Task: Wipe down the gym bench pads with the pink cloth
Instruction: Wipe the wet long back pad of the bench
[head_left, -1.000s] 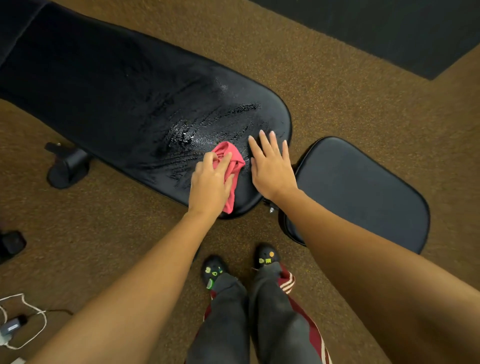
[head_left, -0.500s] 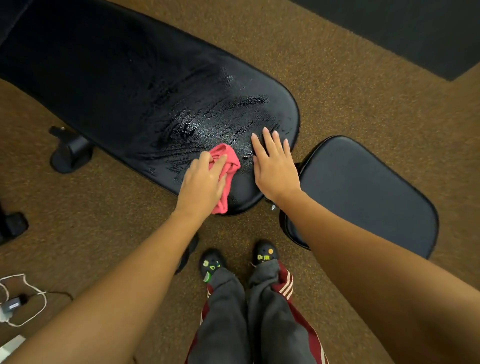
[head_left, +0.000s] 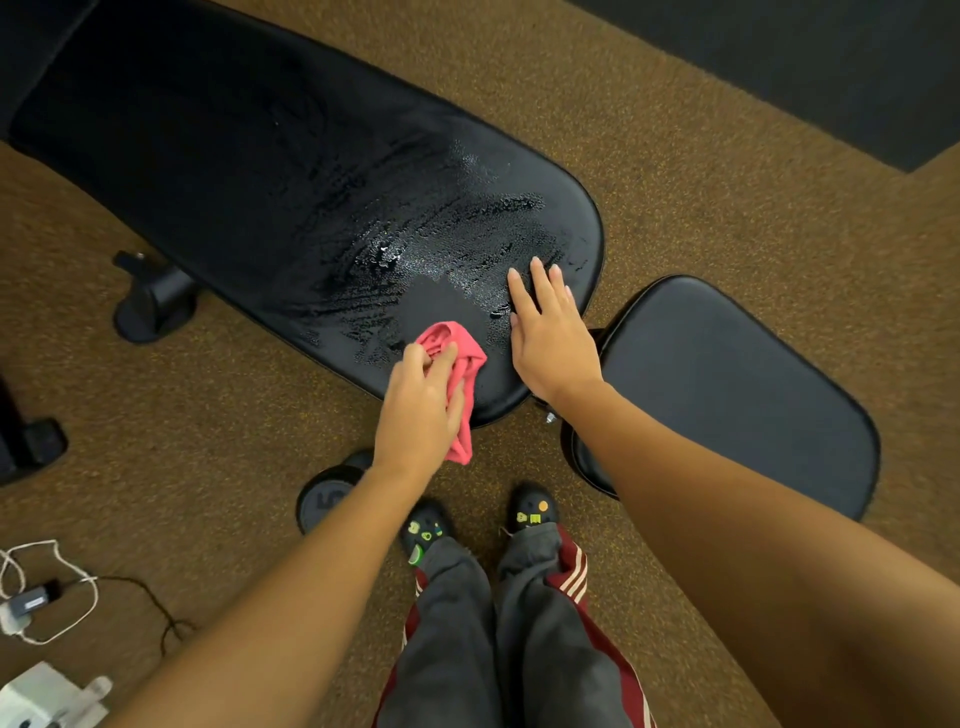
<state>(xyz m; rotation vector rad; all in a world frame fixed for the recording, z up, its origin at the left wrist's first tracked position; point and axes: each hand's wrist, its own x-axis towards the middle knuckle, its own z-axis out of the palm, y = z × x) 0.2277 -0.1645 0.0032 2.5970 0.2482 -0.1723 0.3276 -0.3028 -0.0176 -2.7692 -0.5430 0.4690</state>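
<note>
The long black back pad (head_left: 260, 171) of the gym bench runs from upper left to centre, with wet streaks and droplets near its rounded near end. My left hand (head_left: 418, 410) grips the crumpled pink cloth (head_left: 460, 364) and presses it on the pad's near edge; part of the cloth hangs over the rim. My right hand (head_left: 550, 332) lies flat, fingers apart, on the pad just right of the cloth. The smaller black seat pad (head_left: 727, 384) sits to the right, dry-looking.
Brown carpet surrounds the bench. A bench foot (head_left: 153, 301) stands at left, a round weight (head_left: 330, 501) lies under the pad by my shoes (head_left: 532, 509). White cable and charger (head_left: 31, 603) lie at lower left. A dark mat (head_left: 805, 62) covers the far right floor.
My left hand has dragged the cloth toward me to the pad's near edge, leaving a wiped dry patch behind it. My right hand has stayed flat on the pad.
</note>
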